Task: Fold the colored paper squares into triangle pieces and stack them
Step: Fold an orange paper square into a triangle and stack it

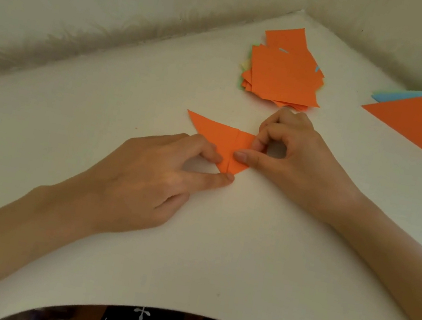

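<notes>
Left grip (165,171) and right grip (297,161) both pinch the orange triangle (219,137); align the right flap's edge, then crease firmly.

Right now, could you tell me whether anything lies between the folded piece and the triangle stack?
Nothing visible does: bare table separates the orange piece from the triangle stack; the square pile sits farther back.

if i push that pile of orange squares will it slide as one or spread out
Probably spread: the pile is loose, its sheets skewed. Thin paper on the smooth table likely slides easily, top sheets first. It looks light, so a nudge should do.
</notes>
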